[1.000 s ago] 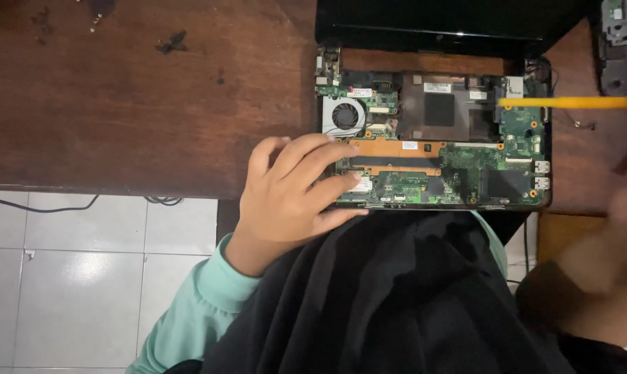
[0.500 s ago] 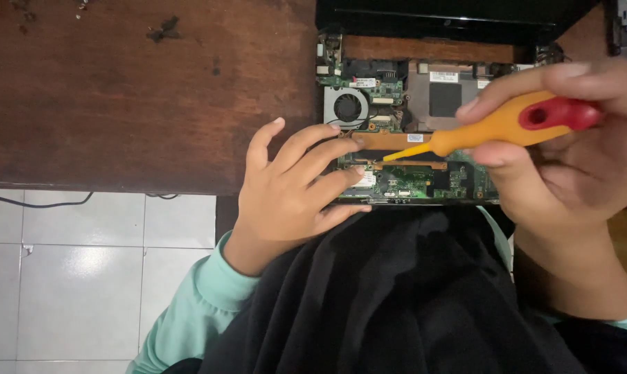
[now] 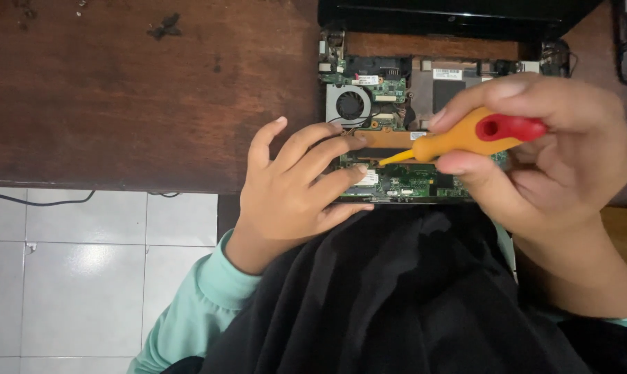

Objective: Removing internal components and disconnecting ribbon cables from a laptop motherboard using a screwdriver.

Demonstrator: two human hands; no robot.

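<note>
Fingers (image 3: 507,93) of the right hand (image 3: 542,156) are curled closed around the orange and red handle of a screwdriver (image 3: 476,135), thumb beneath, holding it nearly level with its thin shaft pointing left. Its tip meets a copper-coloured strip (image 3: 389,140) on the exposed green circuit board (image 3: 396,183) of an opened laptop (image 3: 424,104); whether it sits in a screw is too small to tell.

Just left of that tip, the left hand (image 3: 292,190) lies spread and flat, gripping nothing, its fingertips (image 3: 358,168) pressing on the board's near edge. Beyond those fingertips sits a round cooling fan (image 3: 349,105), and further off the dark laptop lid. All of it rests on a dark wooden counter (image 3: 119,97), with white floor tiles (image 3: 78,277) below the left wrist and a mint sleeve (image 3: 202,305) and black cloth nearest the camera.

To work well here, it seems wise to keep the tip square and firmly seated, press lightly, and let the left hand steady the board without touching its small parts.
</note>
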